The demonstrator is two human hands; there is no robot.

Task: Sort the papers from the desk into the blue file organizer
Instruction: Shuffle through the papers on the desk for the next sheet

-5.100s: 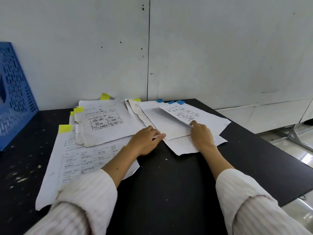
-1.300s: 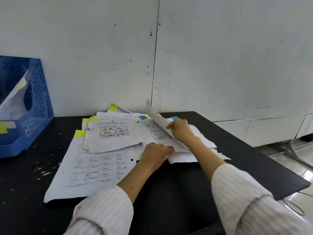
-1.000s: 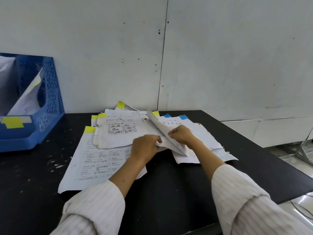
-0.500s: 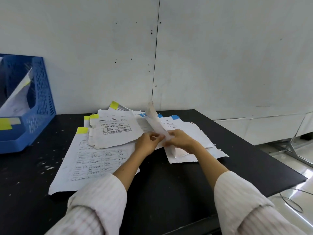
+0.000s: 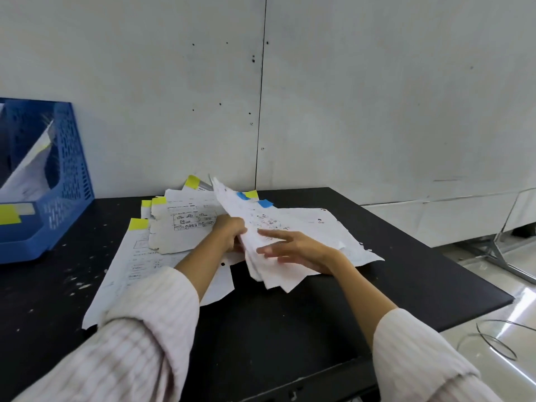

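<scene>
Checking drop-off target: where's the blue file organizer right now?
In the head view the blue file organizer stands at the far left of the black desk against the wall, left of the yellow-tabbed papers.

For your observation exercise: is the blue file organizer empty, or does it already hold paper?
Not empty. The blue file organizer on the left already holds white paper leaning inside it, with a yellow tab showing.

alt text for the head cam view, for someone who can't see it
A person's left hand grips a tilted stack of blue-tabbed papers above a black desk, the open right hand flat against it. Yellow-tabbed papers lie to the left; a blue organizer stands far left.
</scene>
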